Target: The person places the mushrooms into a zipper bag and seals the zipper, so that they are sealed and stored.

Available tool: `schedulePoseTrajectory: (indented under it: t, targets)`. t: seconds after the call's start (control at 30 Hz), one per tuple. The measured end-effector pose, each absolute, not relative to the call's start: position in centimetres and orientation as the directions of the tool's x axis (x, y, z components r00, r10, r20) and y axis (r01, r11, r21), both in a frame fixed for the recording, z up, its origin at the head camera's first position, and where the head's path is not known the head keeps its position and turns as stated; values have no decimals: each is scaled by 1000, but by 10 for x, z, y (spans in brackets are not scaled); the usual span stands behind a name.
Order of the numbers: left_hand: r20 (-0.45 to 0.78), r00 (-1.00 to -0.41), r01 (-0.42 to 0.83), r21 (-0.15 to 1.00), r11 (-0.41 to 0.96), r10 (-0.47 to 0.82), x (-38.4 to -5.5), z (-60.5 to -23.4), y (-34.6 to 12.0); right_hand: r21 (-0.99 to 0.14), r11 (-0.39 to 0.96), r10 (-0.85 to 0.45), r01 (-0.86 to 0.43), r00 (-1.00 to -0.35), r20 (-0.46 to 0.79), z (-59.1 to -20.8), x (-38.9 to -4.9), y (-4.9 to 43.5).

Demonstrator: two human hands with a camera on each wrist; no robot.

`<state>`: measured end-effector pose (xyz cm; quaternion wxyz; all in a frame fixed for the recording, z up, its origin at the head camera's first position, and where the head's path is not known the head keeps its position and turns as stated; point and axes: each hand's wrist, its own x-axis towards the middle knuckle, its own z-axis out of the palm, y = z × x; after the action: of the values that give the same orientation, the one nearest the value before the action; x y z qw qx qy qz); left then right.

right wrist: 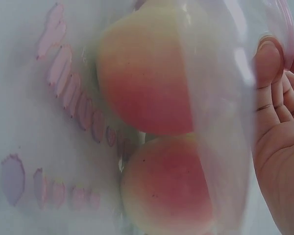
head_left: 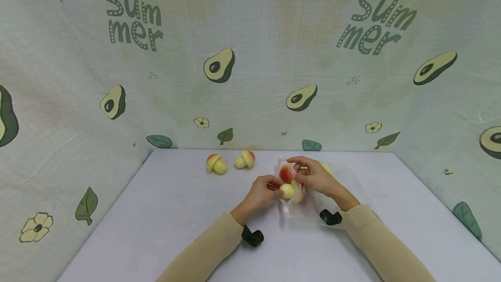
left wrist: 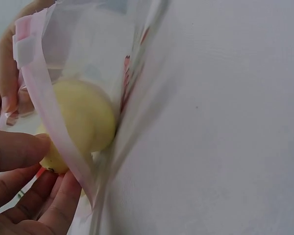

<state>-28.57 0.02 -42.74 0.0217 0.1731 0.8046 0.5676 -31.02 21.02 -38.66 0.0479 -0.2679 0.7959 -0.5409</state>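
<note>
My left hand pinches a yellow toy mushroom between thumb and fingers at the mouth of a clear zip bag. In the left wrist view the bag's pink zip strip crosses in front of the mushroom's pale body. My right hand grips the bag's upper edge with thumb and fingers. Near it shows a red-capped mushroom. Through the plastic, in the right wrist view, two red-and-yellow rounded caps lie against each other. Part of a yellow piece shows behind my right hand.
Two more toy mushrooms with orange-red caps lie at the back of the white table, left of the bag. A patterned cloth hangs behind and on both sides. Black wrist devices sit by both sleeves.
</note>
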Motion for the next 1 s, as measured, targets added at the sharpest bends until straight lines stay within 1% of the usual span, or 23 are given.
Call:
schedulePoseTrajectory:
  t: [0.13,0.33,0.8,1.0]
  targets:
    - [156,-941,247,924,293,301,-287,-427,4,-890,256,-484,-378,-847,220,-384,-310,210]
    - [160,-939,252,923,292,304,-286,-427,8,-887,273,-487,-373,-848,207,-378,-305,208]
    - [153,-940,245,926,289,306,-284,-429,12,-883,246,-498,-400,-834,239,-388,-310,211]
    - [158,-940,249,924,291,301,-284,-428,10,-882,254,-498,-396,-835,232,-387,-310,211]
